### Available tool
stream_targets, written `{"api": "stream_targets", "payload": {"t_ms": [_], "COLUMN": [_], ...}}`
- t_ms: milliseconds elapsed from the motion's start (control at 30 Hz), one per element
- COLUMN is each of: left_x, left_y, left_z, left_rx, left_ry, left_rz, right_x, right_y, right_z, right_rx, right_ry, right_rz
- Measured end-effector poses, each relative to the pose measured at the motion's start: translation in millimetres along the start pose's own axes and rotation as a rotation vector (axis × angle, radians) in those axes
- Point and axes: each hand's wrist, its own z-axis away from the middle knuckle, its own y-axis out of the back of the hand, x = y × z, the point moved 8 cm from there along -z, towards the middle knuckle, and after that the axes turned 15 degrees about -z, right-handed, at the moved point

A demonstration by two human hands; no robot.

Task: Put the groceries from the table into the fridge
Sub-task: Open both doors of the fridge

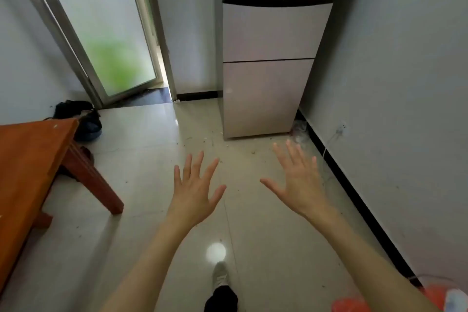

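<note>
Left hand and right hand both empty, fingers spread wide, over floor; fridge far, doors closed; table left.

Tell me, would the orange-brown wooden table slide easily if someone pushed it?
The orange-brown wooden table probably slides fairly readily, since the glossy tiled floor looks smooth. Its thick legs suggest weight, so tipping seems unlikely.
</note>
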Motion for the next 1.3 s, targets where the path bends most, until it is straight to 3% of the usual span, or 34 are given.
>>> {"api": "stream_targets", "payload": {"t_ms": [367, 733, 1300], "left_x": [-42, 0, 86], "left_y": [49, 31, 109], "left_z": [-234, -417, -708], "left_rx": [0.160, 0.125, 0.259], "left_ry": [-0.061, -0.121, -0.104], "left_rz": [0.041, 0.037, 0.022], "right_x": [5, 84, 194], "right_y": [41, 52, 173], "right_z": [-220, -383, -651], "right_rx": [0.115, 0.101, 0.198], "right_ry": [-0.036, -0.111, 0.045], "right_rz": [-0.040, -0.098, -0.042]}}
